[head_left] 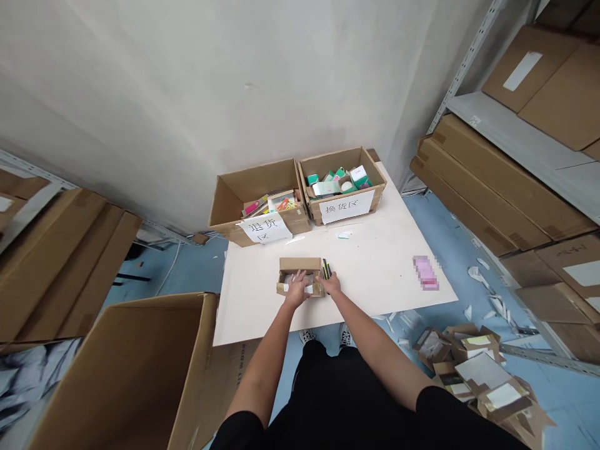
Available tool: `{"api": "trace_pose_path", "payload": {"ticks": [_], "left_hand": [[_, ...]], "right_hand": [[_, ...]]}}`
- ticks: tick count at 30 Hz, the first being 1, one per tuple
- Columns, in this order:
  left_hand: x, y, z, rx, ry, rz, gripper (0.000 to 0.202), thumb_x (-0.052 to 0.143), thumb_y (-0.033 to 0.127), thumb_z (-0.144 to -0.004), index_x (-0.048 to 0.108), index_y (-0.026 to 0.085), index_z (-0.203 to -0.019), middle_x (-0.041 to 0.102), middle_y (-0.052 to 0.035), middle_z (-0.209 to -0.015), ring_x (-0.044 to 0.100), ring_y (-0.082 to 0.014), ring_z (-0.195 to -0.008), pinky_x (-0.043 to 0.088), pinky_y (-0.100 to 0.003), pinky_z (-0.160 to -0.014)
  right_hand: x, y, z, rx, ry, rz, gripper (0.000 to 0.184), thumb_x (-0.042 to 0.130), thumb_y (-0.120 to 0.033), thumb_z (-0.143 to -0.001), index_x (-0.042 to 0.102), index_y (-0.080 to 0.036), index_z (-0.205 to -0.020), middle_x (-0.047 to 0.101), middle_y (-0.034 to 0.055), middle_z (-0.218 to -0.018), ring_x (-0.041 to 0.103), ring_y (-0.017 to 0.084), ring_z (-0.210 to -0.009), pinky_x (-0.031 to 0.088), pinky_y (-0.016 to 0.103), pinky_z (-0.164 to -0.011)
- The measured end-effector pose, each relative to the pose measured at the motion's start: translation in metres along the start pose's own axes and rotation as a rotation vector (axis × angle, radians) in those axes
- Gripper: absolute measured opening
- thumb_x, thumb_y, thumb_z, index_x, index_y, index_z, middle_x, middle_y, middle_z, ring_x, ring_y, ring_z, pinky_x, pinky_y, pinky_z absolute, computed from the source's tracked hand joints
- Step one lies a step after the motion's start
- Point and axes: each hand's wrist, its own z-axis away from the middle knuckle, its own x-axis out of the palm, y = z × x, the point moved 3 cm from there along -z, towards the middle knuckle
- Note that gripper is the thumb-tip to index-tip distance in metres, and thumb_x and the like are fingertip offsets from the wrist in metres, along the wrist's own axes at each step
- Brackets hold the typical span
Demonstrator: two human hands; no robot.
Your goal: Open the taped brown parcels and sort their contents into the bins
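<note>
A small cardboard box (300, 265) stands on the white tabletop with its lid flap raised. My left hand (296, 290) reaches over its front edge, fingers spread on clear wrapping inside; the contents under it are hard to make out. Just right of the box is my right hand (331, 284), its thumb and fingers closed around the near end of a black and yellow utility knife (327, 269). The thumb side of that hand is close to the box's right end; whether it touches is unclear.
Two labelled open cartons (265, 229) (347, 206) at the back hold small packages. A blurred pink item (426, 273) lies at the table's right. A large open carton (140, 369) stands left. Discarded boxes (487, 381) litter the floor at right; shelves (520, 125) flank the table.
</note>
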Motion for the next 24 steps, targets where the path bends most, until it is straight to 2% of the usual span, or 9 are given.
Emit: {"api": "trace_pose_path", "payload": {"ticks": [4,7,10,12,14,16,18,21,24], "left_hand": [[0.006,0.006,0.01,0.093,0.131,-0.005,0.036,0.086,0.016,-0.069,0.071,0.021,-0.1,0.058,-0.0154,-0.152,0.039,-0.0364,-0.152,0.026,-0.06,-0.123],[0.008,0.009,0.018,0.11,0.191,-0.053,0.02,0.073,0.01,-0.079,0.07,0.021,-0.096,0.074,-0.0134,-0.119,0.06,-0.0317,-0.129,0.04,-0.052,-0.113],[0.005,0.004,0.025,0.073,0.21,-0.096,0.016,0.062,0.006,-0.085,0.068,0.02,-0.089,0.074,-0.0115,-0.096,0.067,-0.0291,-0.107,0.047,-0.046,-0.1],[-0.001,-0.003,0.03,0.083,0.203,-0.094,0.013,0.064,0.009,-0.084,0.067,0.021,-0.088,0.073,-0.0107,-0.097,0.066,-0.0295,-0.107,0.048,-0.045,-0.098],[-0.008,-0.011,0.035,0.105,0.212,-0.085,0.014,0.068,0.014,-0.083,0.068,0.022,-0.094,0.073,-0.0104,-0.107,0.062,-0.031,-0.117,0.046,-0.046,-0.103],[-0.016,-0.023,0.04,0.083,0.245,-0.084,0.025,0.07,0.016,-0.081,0.069,0.024,-0.105,0.071,-0.0109,-0.122,0.056,-0.0334,-0.131,0.04,-0.051,-0.114],[-0.023,-0.038,0.044,-0.001,0.259,-0.091,0.037,0.069,0.015,-0.079,0.069,0.024,-0.115,0.067,-0.0114,-0.134,0.049,-0.0346,-0.14,0.034,-0.052,-0.12],[-0.027,-0.056,0.047,-0.117,0.144,-0.103,0.042,0.064,0.012,-0.079,0.071,0.025,-0.118,0.07,-0.0105,-0.133,0.056,-0.0313,-0.134,0.041,-0.043,-0.115],[-0.026,-0.054,0.047,-0.188,0.037,-0.132,0.034,0.06,0.016,-0.085,0.075,0.025,-0.115,0.075,-0.0097,-0.121,0.065,-0.0295,-0.121,0.046,-0.04,-0.105]], "right_hand": [[0.003,0.007,-0.006,0.033,-0.014,-0.032,0.062,0.079,-0.059,-0.078,0.054,-0.022,-0.121,0.074,0.0105,-0.114,0.073,0.025,-0.099,0.056,0.027,-0.07],[-0.002,0.01,-0.01,0.064,-0.005,-0.075,0.059,0.077,-0.058,-0.08,0.054,-0.022,-0.12,0.073,0.0108,-0.112,0.072,0.023,-0.093,0.055,0.026,-0.063],[-0.008,0.009,-0.013,0.069,-0.015,-0.13,0.058,0.081,-0.055,-0.077,0.053,-0.023,-0.117,0.072,0.0103,-0.11,0.07,0.021,-0.081,0.054,0.025,-0.053],[-0.009,0.009,-0.012,0.053,-0.031,-0.172,0.056,0.083,-0.054,-0.076,0.052,-0.024,-0.113,0.072,0.0076,-0.102,0.068,0.019,-0.073,0.053,0.024,-0.049],[-0.01,0.015,-0.009,0.054,-0.02,-0.269,0.049,0.075,-0.056,-0.084,0.051,-0.023,-0.111,0.07,0.0035,-0.087,0.065,0.016,-0.063,0.052,0.023,-0.047],[-0.014,0.03,-0.005,0.081,0.035,-0.389,0.042,0.061,-0.059,-0.094,0.049,-0.023,-0.111,0.065,-0.0007,-0.072,0.062,0.015,-0.053,0.05,0.022,-0.045],[-0.025,0.05,-0.003,0.092,0.121,-0.413,0.042,0.055,-0.061,-0.097,0.049,-0.022,-0.111,0.063,-0.0026,-0.065,0.061,0.015,-0.049,0.049,0.022,-0.044],[-0.057,0.081,-0.004,0.03,0.221,-0.204,0.052,0.056,-0.066,-0.093,0.053,-0.019,-0.114,0.069,0.0028,-0.072,0.068,0.019,-0.057,0.053,0.025,-0.05],[-0.099,0.103,-0.012,-0.032,0.244,-0.055,0.062,0.05,-0.066,-0.094,0.055,-0.013,-0.127,0.075,0.0131,-0.094,0.075,0.025,-0.076,0.058,0.031,-0.062]]}}
